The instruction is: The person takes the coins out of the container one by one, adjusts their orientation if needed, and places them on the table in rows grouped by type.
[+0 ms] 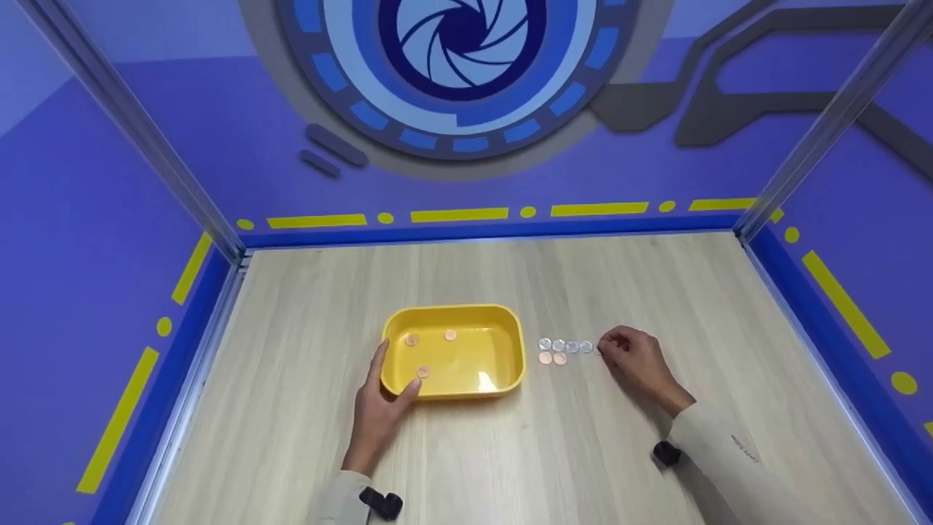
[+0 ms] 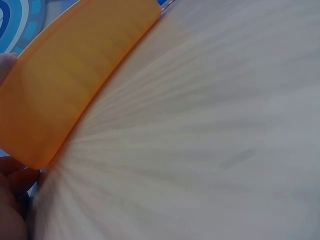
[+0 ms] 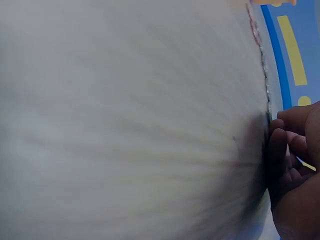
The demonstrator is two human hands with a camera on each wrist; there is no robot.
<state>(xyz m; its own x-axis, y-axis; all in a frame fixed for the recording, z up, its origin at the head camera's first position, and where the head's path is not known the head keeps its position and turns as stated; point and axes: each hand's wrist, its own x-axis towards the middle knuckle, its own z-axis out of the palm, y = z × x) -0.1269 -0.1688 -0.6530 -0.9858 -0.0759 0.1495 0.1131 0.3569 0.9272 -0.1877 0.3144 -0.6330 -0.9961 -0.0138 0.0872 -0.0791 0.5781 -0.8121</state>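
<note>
A yellow tray (image 1: 466, 392) sits on the table with three copper coins (image 1: 450, 335) inside. My left hand (image 1: 379, 412) grips its near left corner, the thumb over the front rim and fingers along the outer left side. To the tray's right, several silver coins (image 1: 572, 347) lie in a row, with two copper coins (image 1: 560, 359) in front of the row's left end. At the row's right end my right hand (image 1: 638, 361) has its thumb and fingers together on a silver coin, mostly hidden under the fingertips. The right wrist view shows the curled fingers (image 3: 278, 145) low against the tabletop.
The pale wooden table (image 1: 466, 459) is walled on the left, back and right by blue-purple panels (image 1: 466, 193) with yellow marks. Metal posts (image 1: 802, 153) stand at the back corners. Each wrist carries a small black device (image 1: 666, 453).
</note>
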